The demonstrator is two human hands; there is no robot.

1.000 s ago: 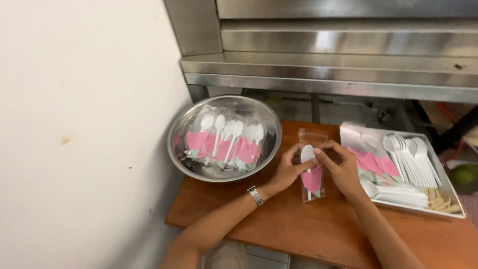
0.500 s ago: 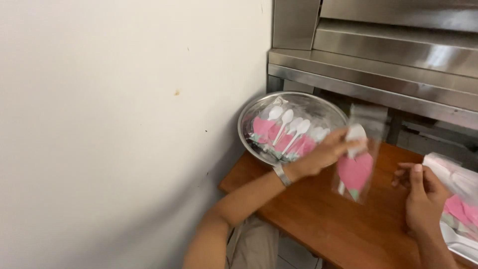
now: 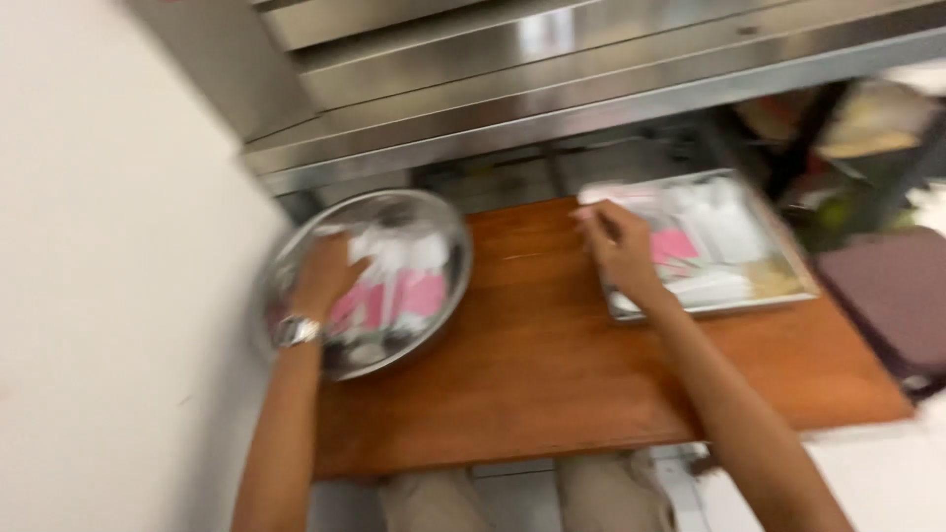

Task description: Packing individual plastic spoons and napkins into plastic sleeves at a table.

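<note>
The picture is blurred by motion. My left hand point(image 3: 327, 274), a watch on its wrist, reaches into a round steel bowl point(image 3: 448, 241) and rests on the clear packets of white spoons and pink napkins point(image 3: 409, 281) lying in it. My right hand point(image 3: 616, 246) hovers at the left edge of a flat steel tray point(image 3: 778, 251) that holds loose white spoons and pink napkins point(image 3: 673, 243). Its fingers are curled near a clear bag at the tray's rim; whether they grip it is too blurred to tell. Both containers sit on a brown wooden table point(image 3: 552, 365).
A white wall point(image 3: 99, 296) runs along the left, close to the bowl. Stainless steel shelving point(image 3: 552, 69) stands behind the table. A dark reddish seat point(image 3: 887, 296) is off the table's right edge. My knees point(image 3: 522, 498) show below the front edge.
My left hand has carried the packed spoon packet from mid-table into the bowl. My right hand has moved over to the tray. The camera has swung right again.
</note>
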